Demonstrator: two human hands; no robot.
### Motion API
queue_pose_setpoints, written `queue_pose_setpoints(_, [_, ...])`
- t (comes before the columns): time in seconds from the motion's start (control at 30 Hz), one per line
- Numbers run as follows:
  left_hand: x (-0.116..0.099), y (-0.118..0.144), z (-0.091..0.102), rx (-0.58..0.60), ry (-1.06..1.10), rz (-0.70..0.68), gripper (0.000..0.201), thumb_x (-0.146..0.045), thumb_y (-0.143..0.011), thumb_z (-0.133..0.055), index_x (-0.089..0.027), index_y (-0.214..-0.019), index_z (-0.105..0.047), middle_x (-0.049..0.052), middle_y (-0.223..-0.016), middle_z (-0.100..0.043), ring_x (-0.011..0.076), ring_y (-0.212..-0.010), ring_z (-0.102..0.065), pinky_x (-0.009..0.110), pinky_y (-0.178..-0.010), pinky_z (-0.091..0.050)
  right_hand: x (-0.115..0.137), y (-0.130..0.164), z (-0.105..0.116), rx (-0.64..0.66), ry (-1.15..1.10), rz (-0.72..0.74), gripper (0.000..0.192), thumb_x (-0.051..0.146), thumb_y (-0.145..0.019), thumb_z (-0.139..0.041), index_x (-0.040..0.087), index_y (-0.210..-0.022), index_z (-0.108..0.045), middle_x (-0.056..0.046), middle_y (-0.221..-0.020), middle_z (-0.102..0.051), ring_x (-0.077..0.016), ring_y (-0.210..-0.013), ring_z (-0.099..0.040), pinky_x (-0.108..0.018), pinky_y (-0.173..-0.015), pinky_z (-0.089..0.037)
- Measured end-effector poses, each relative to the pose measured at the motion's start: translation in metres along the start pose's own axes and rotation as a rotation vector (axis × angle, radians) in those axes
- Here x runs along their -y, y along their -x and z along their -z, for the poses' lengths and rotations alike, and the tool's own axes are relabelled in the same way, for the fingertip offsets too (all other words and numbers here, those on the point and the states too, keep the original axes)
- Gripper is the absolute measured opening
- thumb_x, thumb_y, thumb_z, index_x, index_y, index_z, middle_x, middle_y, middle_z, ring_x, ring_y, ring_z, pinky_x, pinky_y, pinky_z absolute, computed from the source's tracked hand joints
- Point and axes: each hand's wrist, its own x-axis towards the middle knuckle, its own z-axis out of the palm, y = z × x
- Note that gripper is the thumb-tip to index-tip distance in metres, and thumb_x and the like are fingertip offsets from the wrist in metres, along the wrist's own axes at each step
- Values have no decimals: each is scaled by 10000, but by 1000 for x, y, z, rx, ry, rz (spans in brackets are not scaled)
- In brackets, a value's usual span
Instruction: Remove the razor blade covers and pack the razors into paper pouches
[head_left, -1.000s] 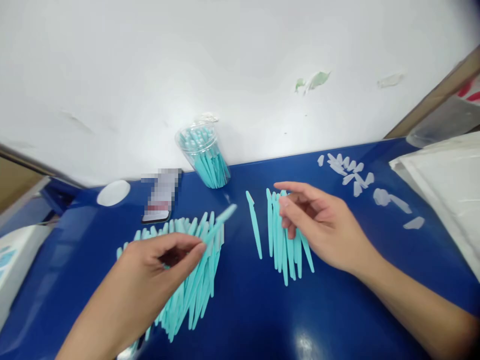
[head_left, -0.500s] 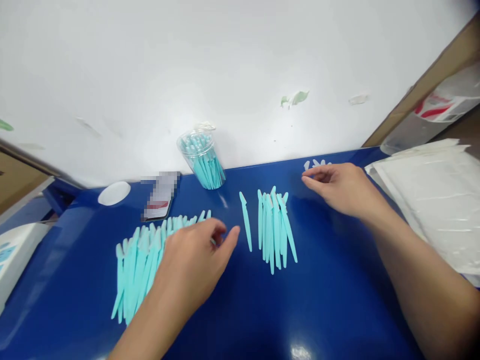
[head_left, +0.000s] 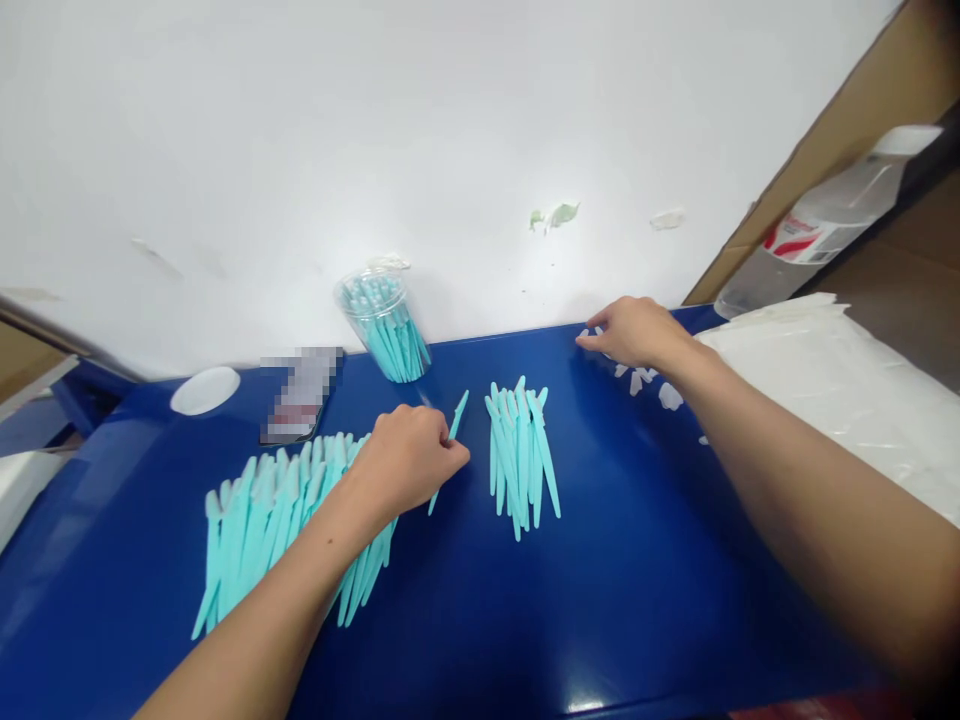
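My left hand (head_left: pixel 414 455) is closed around a single turquoise eyebrow razor (head_left: pixel 458 415), whose two ends stick out above and below the fist. Under and beside that forearm lies a wide row of similar razors (head_left: pixel 259 520), partly covered by the arm. A smaller bunch of razors (head_left: pixel 517 450) rests to the right of the fist. At the back edge of the table my right hand (head_left: pixel 630 333) reaches over small translucent caps (head_left: pixel 636 380), thumb and forefinger slightly apart around one or two of them.
Against the wall stands a clear plastic cup (head_left: pixel 386 325) full of razors. A phone (head_left: pixel 300 395) and a white round lid (head_left: pixel 205 390) lie left of it on the blue table (head_left: pixel 600 600). White plastic packs (head_left: pixel 817 390) and a bottle (head_left: pixel 825 225) are at the right.
My left hand has closed on the lone razor, which is now off its old place and tilted the other way. The right hand has moved onto the caps. The view has shifted right.
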Motion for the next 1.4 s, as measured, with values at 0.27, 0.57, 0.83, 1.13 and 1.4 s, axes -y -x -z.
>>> queue_pose_setpoints(0.27, [30,43,17,56,238,8,273,-457,-991,-472,-274,-794,-522,-48,-583,-580,170,-532,-434,308,-516,-301,12,-22,-7,97,155,118,272,315,-937,-741,172,-1162,-793,-120,-1143,-804,-272,-1090,-744,-403,-965,-571])
queue_pose_setpoints(0.57, [52,52,13,54,436,-99,291,-489,-1024,-485,-275,-868,-605,-43,-627,-583,152,-547,-464,278,-542,-346,12,-40,-8,102,248,3,363,412,-974,-734,136,-1209,-723,-139,-1168,-751,-264,-1017,-736,-430,-876,-612])
queue_pose_setpoints(0.83, [63,47,13,18,515,-102,353,-567,-1044,-459,-302,-1005,-688,-34,-674,-627,131,-501,-418,251,-451,-313,2,-33,1,228,268,116,351,375,-1026,-685,198,-1328,-661,-108,-1352,-674,-257,-1129,-698,-472,-948,-611])
queue_pose_setpoints(1.13, [75,39,18,35,539,-169,352,-573,-1038,-511,-293,-1026,-724,-14,-777,-651,130,-594,-489,228,-510,-381,20,-12,9,185,68,313,158,273,-997,-699,150,-1078,-755,-132,-1141,-759,-280,-1075,-714,-458,-989,-570])
queue_pose_setpoints(1.4, [88,34,17,-20,597,-160,381,-554,-995,-572,-266,-1075,-808,17,-766,-722,162,-623,-609,236,-498,-434,52,97,-16,411,-900,498,320,535,-971,-695,252,-1065,-811,-32,-911,-783,-178,-851,-709,-329,-798,-574])
